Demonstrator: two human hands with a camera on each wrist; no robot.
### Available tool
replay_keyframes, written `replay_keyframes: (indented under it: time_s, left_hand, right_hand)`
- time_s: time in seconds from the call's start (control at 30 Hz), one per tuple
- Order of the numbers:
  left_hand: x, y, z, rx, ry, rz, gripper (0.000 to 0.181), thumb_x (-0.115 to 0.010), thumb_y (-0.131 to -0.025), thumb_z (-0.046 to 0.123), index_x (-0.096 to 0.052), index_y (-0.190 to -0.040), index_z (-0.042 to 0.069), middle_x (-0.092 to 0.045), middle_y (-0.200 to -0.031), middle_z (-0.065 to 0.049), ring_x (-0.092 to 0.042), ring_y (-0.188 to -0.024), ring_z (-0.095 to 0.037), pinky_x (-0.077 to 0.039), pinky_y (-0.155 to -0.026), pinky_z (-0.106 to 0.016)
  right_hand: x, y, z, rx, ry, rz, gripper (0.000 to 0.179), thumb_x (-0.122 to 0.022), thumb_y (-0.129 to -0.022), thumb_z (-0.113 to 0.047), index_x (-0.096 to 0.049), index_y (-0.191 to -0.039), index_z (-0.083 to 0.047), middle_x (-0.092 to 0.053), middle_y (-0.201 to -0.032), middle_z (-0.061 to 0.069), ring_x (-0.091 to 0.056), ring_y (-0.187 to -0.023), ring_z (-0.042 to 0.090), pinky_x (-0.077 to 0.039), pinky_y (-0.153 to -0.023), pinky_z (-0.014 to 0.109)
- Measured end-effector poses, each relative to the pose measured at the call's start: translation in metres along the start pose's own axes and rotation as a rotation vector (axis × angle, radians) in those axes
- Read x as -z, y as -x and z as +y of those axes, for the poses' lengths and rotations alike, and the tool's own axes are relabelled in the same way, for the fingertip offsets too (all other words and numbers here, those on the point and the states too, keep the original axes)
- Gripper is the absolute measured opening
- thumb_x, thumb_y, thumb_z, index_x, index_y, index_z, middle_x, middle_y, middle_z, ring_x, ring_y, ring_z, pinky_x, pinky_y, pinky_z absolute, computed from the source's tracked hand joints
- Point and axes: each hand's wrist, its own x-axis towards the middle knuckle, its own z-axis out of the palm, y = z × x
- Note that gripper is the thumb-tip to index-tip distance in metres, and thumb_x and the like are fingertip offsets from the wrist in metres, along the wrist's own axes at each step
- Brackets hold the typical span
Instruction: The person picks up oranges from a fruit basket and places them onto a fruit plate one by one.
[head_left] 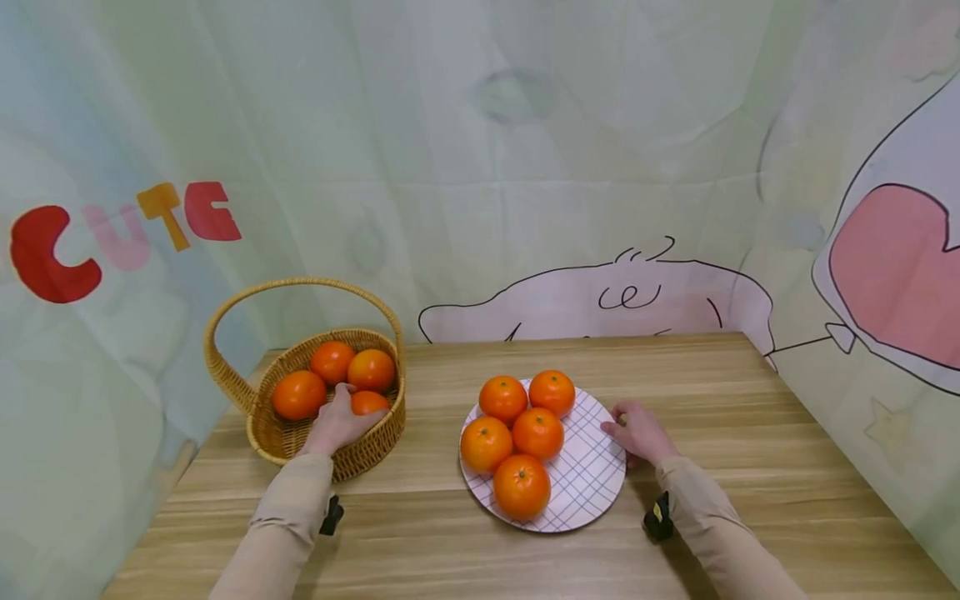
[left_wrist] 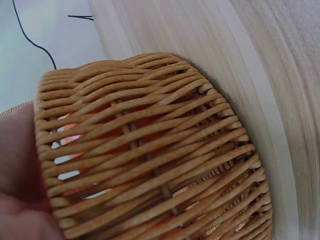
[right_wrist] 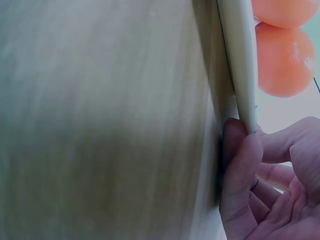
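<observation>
My left hand (head_left: 341, 423) reaches over the near side of the wicker basket (head_left: 375, 454), fingers and thumb curled round an orange (head_left: 369, 403) by the right inner wall. In the left wrist view the woven wall (left_wrist: 150, 150) hides most of that fruit. Three more oranges lie deeper in the basket, one (head_left: 299, 395) on the left. My right hand (head_left: 639, 432) pinches the right rim of a round checked plate (head_left: 592, 479), its fingertips under the edge in the right wrist view. Several oranges, among them a near one (head_left: 522, 487), rest on the plate's left part.
The basket's tall arched handle (head_left: 303, 282) rises over the fruit. Both stand on a wood-grain table (head_left: 420, 542). A printed cloth backdrop (head_left: 465, 183) hangs behind and at both sides, close to the table's edges.
</observation>
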Motion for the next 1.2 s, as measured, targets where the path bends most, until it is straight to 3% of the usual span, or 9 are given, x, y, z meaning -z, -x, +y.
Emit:
replay_keyframes:
  time_s: [0.33,0.73,1.0,1.2]
  left_hand:
    - [-0.0009,0.0029,0.0008,0.004,0.021,0.054,0.071,-0.065,-0.090,0.042,-0.034,-0.135,-0.004,-0.040,-0.131,-0.042,-0.045,-0.121,-0.058,-0.041,-0.102,-0.065]
    - [-0.0041,0.0045,-0.0020,-0.023,0.069,0.186,0.081,-0.070,-0.086,0.039,-0.029,-0.141,-0.004,-0.026,-0.134,-0.042,-0.049,-0.111,-0.060,-0.041,-0.101,-0.066]
    - [-0.0015,0.0059,0.0007,-0.050,0.130,0.309,0.081,-0.074,-0.084,0.035,-0.033,-0.145,0.001,-0.027,-0.139,-0.038,-0.043,-0.119,-0.054,-0.037,-0.104,-0.066]
    - [-0.0013,0.0085,0.0043,-0.069,0.181,0.354,0.084,-0.078,-0.083,0.039,-0.035,-0.149,0.009,-0.026,-0.144,-0.033,-0.032,-0.129,-0.050,-0.036,-0.103,-0.067]
  right_hand:
    - [0.0005,-0.0012,0.0002,0.004,0.005,-0.007,0.020,-0.063,-0.098,-0.017,-0.059,-0.107,0.001,-0.057,-0.076,0.010,-0.053,-0.048,0.015,-0.050,-0.045,0.025]
    - [-0.0009,-0.0006,0.0019,-0.004,0.004,0.006,0.020,-0.064,-0.097,-0.017,-0.060,-0.106,0.000,-0.056,-0.077,0.011,-0.053,-0.049,0.016,-0.051,-0.045,0.026]
    - [-0.0007,-0.0004,0.0011,-0.014,0.005,0.005,0.021,-0.064,-0.098,-0.017,-0.059,-0.107,0.000,-0.056,-0.078,0.011,-0.053,-0.050,0.016,-0.051,-0.045,0.026]
    - [-0.0012,-0.0006,0.0015,-0.013,-0.009,0.004,0.019,-0.064,-0.098,-0.016,-0.059,-0.106,0.001,-0.055,-0.076,0.011,-0.053,-0.050,0.016,-0.051,-0.045,0.026]
